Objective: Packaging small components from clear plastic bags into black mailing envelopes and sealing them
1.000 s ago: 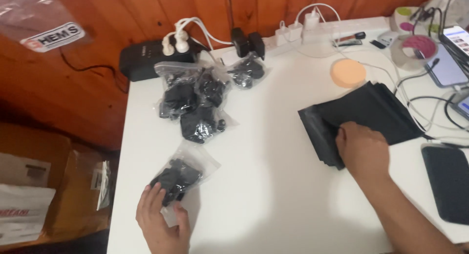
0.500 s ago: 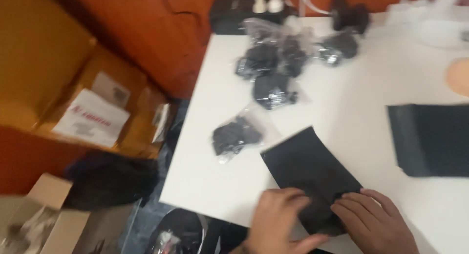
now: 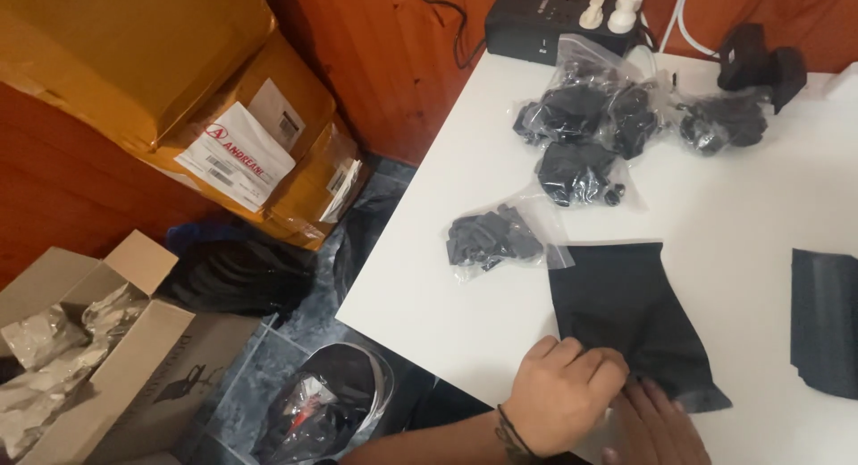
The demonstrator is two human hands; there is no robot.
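Both hands sat at the near edge of the white table (image 3: 465,313), at about 6 o'clock in the head view. The left hand (image 3: 565,395) was curled, its fingers bent over the near corner of a flat black mailer bag (image 3: 630,317) and pinching that edge, a dark band around its wrist. The right hand (image 3: 651,426) lay just beside it at 5 o'clock, fingers fairly flat and touching the same bag's lower edge, partly cut off by the frame. The black bag lay flat on the table, running from the hands toward 12 o'clock. Just beyond its far left corner, at about 11 o'clock from it, lay a small clear plastic bag (image 3: 494,238) of black parts, touching or nearly touching the mailer. Further toward 12 o'clock sat a cluster of similar clear bags (image 3: 585,130) filled with black items. At 3 o'clock, well apart, a stack of black mailers (image 3: 824,322) lay at the frame's edge. A black power strip (image 3: 536,31) with white plugs sat at 12 o'clock against the wooden wall. On the floor at 9 o'clock stood brown cardboard boxes (image 3: 206,98), and at 8 o'clock an open box (image 3: 98,358) holding crumpled plastic.
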